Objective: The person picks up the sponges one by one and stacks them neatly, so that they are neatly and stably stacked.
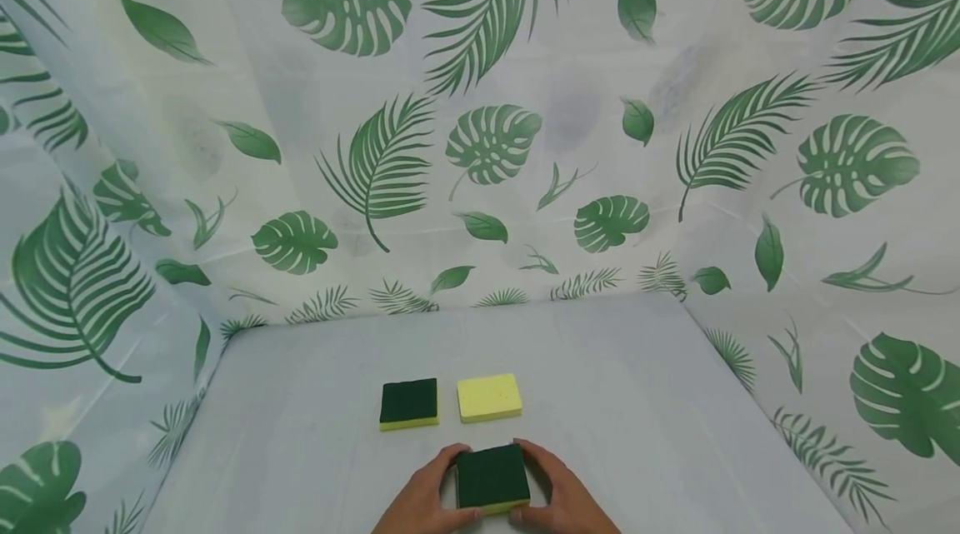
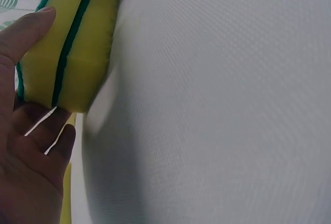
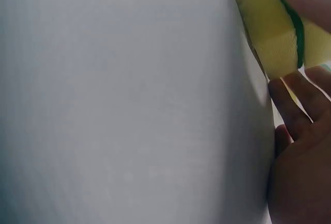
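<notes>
Both hands hold a stack of two sponges at the near middle of the table, one from each side. In the head view the upper sponge [image 1: 492, 474] shows its dark green scouring face upward. Under it, in the left wrist view, lies the lower sponge [image 2: 92, 45], yellow with a green layer on top. My left hand [image 1: 422, 491] grips the left side, its thumb on the upper sponge's near yellow side. From the right, my right hand [image 1: 567, 491] grips the stack, thumb in front near the green seam. The lower sponge sits close over the tabletop.
Beyond the hands lie two more sponges on the white table [image 1: 300, 434]. The left sponge [image 1: 408, 401] has its dark green face up, the right sponge [image 1: 489, 396] its yellow face. Leaf-printed white curtains [image 1: 525, 267] enclose the table at the back and sides.
</notes>
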`<move>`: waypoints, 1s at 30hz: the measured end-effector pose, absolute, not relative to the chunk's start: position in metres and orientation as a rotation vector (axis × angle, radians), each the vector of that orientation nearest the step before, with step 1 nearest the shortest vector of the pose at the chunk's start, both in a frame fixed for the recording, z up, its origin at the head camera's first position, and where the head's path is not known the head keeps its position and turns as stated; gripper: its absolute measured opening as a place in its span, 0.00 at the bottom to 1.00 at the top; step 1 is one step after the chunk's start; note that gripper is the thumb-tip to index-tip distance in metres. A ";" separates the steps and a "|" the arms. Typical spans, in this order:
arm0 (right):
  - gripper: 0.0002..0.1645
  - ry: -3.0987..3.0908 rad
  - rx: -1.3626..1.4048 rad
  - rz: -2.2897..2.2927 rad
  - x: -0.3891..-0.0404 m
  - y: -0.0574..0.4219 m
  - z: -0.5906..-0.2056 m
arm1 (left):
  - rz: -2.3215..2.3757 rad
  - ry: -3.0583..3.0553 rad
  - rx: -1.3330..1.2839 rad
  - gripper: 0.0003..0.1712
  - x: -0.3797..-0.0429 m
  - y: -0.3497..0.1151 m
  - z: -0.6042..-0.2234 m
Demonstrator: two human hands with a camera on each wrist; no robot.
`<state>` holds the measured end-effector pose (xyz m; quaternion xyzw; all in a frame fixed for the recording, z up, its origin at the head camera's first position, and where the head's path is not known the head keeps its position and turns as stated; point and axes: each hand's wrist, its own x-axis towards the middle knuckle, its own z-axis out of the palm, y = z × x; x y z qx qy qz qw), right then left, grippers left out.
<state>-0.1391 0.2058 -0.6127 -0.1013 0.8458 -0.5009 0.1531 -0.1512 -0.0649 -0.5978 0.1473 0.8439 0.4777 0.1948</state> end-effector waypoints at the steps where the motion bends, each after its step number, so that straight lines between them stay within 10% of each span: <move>1: 0.59 2.421 -0.303 -1.439 -0.139 0.206 -0.612 | 1.334 2.371 0.425 0.46 -0.151 -0.065 -0.598; 30: 0.50 2.311 -0.329 -1.571 -0.142 0.210 -0.609 | 1.472 2.353 0.381 0.49 -0.153 -0.079 -0.593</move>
